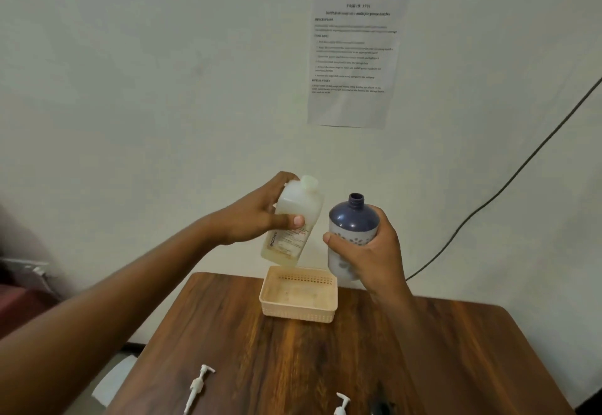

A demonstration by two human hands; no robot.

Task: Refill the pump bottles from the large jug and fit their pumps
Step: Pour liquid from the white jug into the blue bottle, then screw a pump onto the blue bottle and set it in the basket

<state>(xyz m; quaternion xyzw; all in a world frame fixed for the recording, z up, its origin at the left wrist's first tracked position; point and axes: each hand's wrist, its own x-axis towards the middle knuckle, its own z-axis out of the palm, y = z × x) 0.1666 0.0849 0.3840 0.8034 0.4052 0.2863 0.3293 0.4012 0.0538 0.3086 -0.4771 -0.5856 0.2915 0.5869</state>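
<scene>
The left hand grips the capped, tilted jug and the right hand grips the open blue bottle upright just beside it, both above the basket on the desk, two pumps near its front edge.

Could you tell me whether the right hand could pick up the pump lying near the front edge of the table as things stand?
Probably not yet: the right hand holds the blue bottle in its grip. The pump itself lies uncovered on the table.
</scene>
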